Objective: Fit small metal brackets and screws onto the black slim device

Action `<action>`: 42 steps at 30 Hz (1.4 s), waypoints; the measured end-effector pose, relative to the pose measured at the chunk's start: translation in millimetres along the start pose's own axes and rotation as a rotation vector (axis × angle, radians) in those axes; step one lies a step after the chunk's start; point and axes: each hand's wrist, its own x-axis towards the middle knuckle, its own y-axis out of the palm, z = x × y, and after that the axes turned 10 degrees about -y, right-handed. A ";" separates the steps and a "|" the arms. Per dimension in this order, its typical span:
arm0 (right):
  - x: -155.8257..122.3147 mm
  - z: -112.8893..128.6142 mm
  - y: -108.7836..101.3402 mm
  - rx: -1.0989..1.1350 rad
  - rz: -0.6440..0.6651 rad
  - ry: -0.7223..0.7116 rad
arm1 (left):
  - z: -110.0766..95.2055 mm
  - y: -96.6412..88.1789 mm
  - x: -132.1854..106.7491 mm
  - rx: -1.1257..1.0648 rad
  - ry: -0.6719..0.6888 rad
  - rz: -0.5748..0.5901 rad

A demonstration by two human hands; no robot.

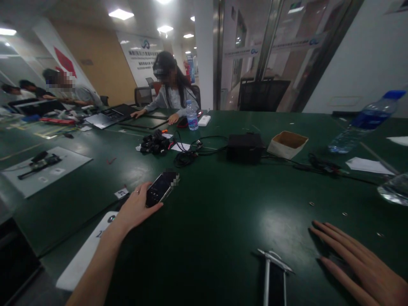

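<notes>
My left hand (137, 206) is closed around the lower end of a dark smartphone (159, 189), its screen facing up, just over the green table. Beneath my left forearm lies a white flat device (83, 255) with a handwritten mark, partly covered by the arm. My right hand (360, 263) rests flat at the lower right, fingers stretched out and holding nothing. To its left is a silver-framed dark object (276, 276), cut off by the bottom edge; its kind is unclear. Several tiny metal pieces (344, 213) lie beyond my right fingers.
A black box (245, 147), an open carton (287, 144) and tangled cables (186, 158) lie across the middle of the table (204, 238). Water bottles (363, 123) stand at the right. A light board (47, 170) bears a black device at the left. Across sits a person (174, 93).
</notes>
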 end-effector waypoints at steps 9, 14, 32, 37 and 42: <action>-5.2 -8.7 8.6 -0.063 -0.028 -0.089 | 9.9 -7.9 -4.6 -0.069 0.142 0.135; -5.6 -11.4 9.2 -0.048 -0.064 -0.095 | 8.3 -7.7 -8.7 -0.080 0.183 0.161; 8.1 37.2 -21.4 -0.087 -0.021 0.026 | -17.5 -1.4 -16.8 0.010 0.211 -0.121; 28.1 36.7 -18.3 -0.279 -0.072 0.248 | -78.5 -7.3 -50.2 -0.121 0.571 -0.132; 50.5 23.4 -11.7 -0.262 -0.011 0.246 | -135.9 -6.2 -78.0 -0.309 0.809 -0.099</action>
